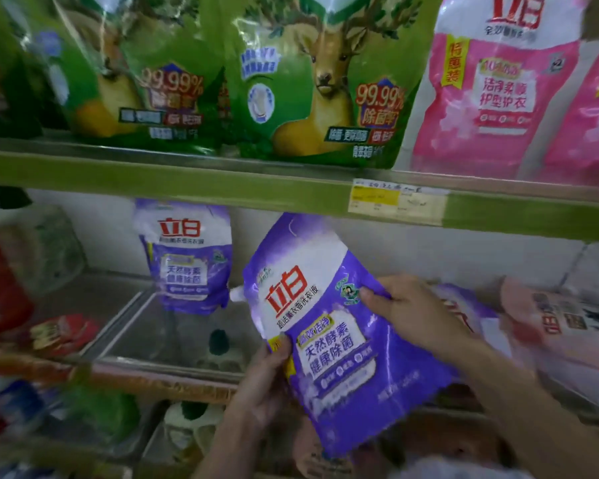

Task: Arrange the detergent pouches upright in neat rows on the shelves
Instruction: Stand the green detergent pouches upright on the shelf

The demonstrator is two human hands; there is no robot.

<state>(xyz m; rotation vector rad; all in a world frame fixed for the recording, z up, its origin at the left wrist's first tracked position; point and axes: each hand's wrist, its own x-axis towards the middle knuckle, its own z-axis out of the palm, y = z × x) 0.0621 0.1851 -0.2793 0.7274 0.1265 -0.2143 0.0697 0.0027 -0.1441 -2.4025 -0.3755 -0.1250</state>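
Both hands point(412, 312) round purple pouch point(339, 344)

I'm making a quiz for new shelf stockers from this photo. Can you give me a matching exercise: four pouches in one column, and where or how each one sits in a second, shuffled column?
Column one:
1. held purple pouch
2. second purple pouch
3. green deer pouch
4. pink pouch

Column two:
A. upright on the upper shelf, right side
B. tilted, gripped by the left hand and the right hand
C. upright on the upper shelf, middle
D. standing alone at the back of the lower shelf

Pairs: 1-B, 2-D, 3-C, 4-A
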